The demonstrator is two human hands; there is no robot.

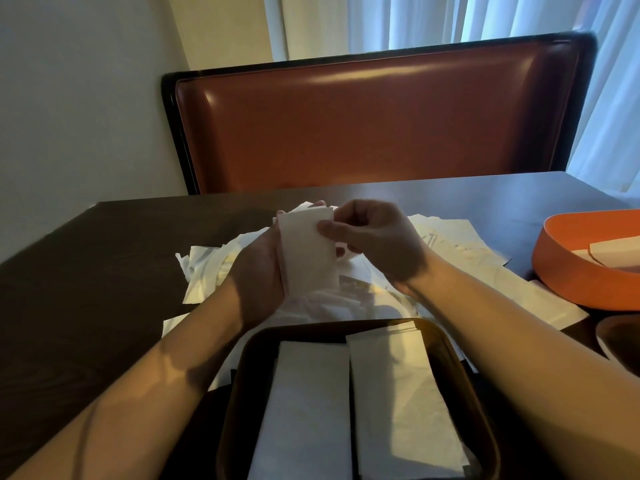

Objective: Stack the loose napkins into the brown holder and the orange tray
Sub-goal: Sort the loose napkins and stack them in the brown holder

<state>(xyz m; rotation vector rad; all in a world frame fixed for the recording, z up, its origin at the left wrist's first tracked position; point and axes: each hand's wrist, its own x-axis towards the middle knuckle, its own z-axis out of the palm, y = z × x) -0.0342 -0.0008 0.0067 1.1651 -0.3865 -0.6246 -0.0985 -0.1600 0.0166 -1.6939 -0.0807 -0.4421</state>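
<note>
A folded napkin [308,251] stands upright above the loose pile [450,244] on the desk [86,271], long axis running away from the person. The left hand [258,271] cups it from behind, fingers curled round its edge. The right hand [374,237] pinches its upper right side. The brown holder [464,382] lies nearest, with two stacks inside; the orange tray [568,271] sits right.

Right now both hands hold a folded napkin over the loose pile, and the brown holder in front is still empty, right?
Not quite. The head view shows the brown holder already has two stacks of folded napkins side by side in it. The rest stands: the left hand and right hand hold a folded napkin over the loose pile.
</note>
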